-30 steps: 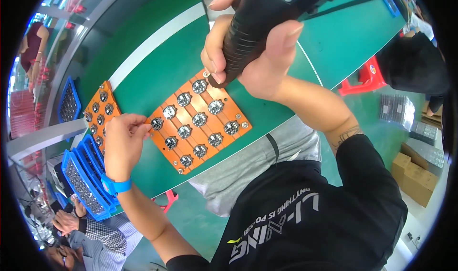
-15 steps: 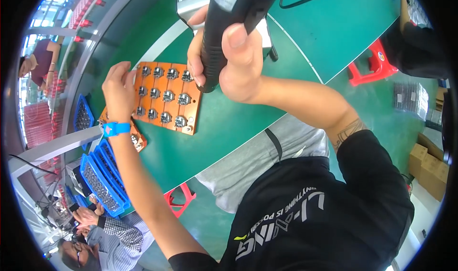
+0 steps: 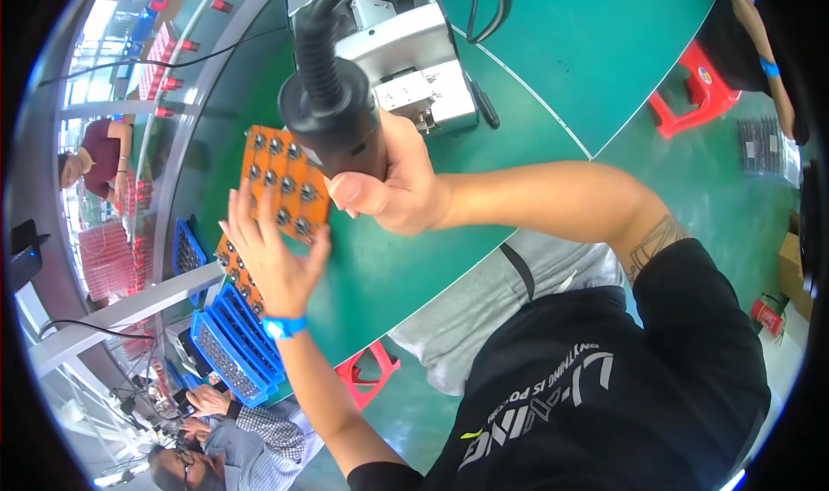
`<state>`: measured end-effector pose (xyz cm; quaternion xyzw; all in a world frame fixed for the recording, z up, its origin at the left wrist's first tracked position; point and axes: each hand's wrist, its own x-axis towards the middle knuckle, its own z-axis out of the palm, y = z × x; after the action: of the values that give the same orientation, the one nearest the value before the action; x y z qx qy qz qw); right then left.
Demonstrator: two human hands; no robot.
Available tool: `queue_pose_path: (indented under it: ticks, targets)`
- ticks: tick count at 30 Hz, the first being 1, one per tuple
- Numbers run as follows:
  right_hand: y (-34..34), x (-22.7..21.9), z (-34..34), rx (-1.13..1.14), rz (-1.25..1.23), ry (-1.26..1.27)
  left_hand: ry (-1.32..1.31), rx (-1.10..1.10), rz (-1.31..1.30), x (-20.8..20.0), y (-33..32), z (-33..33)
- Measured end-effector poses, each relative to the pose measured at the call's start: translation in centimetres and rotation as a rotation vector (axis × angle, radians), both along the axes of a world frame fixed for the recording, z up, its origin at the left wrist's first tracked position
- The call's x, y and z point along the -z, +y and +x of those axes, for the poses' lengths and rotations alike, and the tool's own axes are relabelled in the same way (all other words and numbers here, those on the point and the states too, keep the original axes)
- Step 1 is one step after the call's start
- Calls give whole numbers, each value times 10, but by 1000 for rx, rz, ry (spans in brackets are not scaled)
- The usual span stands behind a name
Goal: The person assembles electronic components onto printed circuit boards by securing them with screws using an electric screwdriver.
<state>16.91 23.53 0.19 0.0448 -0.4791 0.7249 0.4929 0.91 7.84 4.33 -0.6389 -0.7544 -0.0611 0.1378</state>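
Note:
My right hand [image 3: 406, 184] is wrapped round a black corded tool [image 3: 332, 115] that looks like an electric screwdriver; its ribbed cable end points up and its tip is hidden. Beneath it lies an orange fixture board [image 3: 298, 167] carrying rows of small dark metal parts, partly covered by the tool. My left hand [image 3: 281, 266], fingers spread, rests at the board's near edge and holds nothing that shows. Next to that hand is a second orange board [image 3: 237, 271] with similar parts, partly hidden by the hand.
A silver-white bench machine [image 3: 419, 33] stands behind my right hand on the green table [image 3: 380, 275]. Blue trays [image 3: 256, 344] of small parts are stacked at the left. Co-workers sit at lower left and stand beyond the frame at far left. Red stools [image 3: 695, 94] are on the floor.
The tool has swung from leaning across the view to cable-end up over the board. My left hand has moved from the board's far left side to its near edge, with fingers spreading.

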Motion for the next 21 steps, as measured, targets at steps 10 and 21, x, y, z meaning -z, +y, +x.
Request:
queue_pose_path:
  ticks: [10,21]
  targets:
    - [1,10,3,-35,65,-56,66,-509,110,42,56,-150]
    - [29,-33,4,-23,-96,85,-638,-64,239,42,25,82]
